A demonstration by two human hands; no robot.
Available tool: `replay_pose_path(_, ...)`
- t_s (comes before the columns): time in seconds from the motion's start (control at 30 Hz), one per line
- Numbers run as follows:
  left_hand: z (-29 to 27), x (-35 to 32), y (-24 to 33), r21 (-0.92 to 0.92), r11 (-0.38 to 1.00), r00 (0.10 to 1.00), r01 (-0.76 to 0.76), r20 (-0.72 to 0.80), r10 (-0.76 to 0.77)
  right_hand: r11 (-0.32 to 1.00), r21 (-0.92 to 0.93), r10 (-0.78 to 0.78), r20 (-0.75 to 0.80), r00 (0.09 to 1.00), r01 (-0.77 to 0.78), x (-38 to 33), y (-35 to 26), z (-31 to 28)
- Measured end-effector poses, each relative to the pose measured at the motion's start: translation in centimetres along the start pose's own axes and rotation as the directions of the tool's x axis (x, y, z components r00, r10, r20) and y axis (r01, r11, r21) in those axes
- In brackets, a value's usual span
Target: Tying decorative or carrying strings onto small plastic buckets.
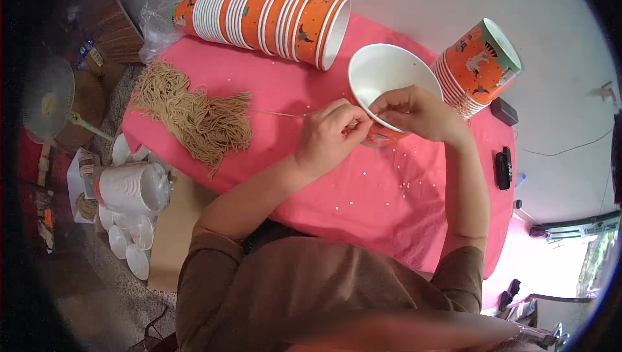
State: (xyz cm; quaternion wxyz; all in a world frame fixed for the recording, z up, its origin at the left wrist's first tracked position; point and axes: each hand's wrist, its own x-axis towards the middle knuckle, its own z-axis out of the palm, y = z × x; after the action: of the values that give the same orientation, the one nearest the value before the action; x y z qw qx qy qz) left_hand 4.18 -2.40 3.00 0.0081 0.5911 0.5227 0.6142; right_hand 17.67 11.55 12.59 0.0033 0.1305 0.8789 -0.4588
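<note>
Our left hand point(332, 133) is closed at cup's point(387, 70) 7 o'clock, right hand point(422, 113) pinched shut at 5; we can't tell on what. Yarn point(194, 115): 9.

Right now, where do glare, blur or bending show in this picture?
In the head view, glare washes out the opening at lower right; there too, a reddish shape along the bottom is smeared beyond naming; the head view's fisheye bows the cloth's right edge; in it, the left hand and right hand look fairly clear.
</note>
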Motion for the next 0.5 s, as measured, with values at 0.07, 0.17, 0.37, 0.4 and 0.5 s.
replay_pose_path(0.07, 0.1, 0.1, -0.1, 0.036, 0.999, 1.0, -0.024, 0.004, 0.024, 0.997, 0.062, -0.049, 0.135, 0.99, 0.041, 0.7, 0.7, -0.5)
replay_pose_path(0.17, -0.1, -0.1, -0.2, 0.029, 0.999, 1.0, -0.014, 0.012, 0.013, 0.979, -0.19, -0.058, 0.082, 0.995, 0.073, 0.6, -0.1, -0.1)
replay_pose_path(0.37, -3.2, -0.3, 0.5, 0.06, 0.998, 0.996, -0.022, 0.092, 0.016, 0.841, -0.521, -0.168, -0.509, 0.844, -0.147, -4.2, 1.0, -2.3)
replay_pose_path(0.4, -4.0, -0.3, 0.4, 0.016, 1.0, 0.989, -0.018, 0.144, 0.015, 0.785, -0.542, -0.125, -0.614, 0.78, -0.3, -5.6, 0.9, -3.0)
replay_pose_path(0.5, -6.2, -1.4, 0.1, -0.231, 0.944, 0.934, 0.236, 0.322, -0.154, 0.582, -0.522, -0.117, -0.812, 0.572, -0.623, -8.7, 1.2, -4.9)
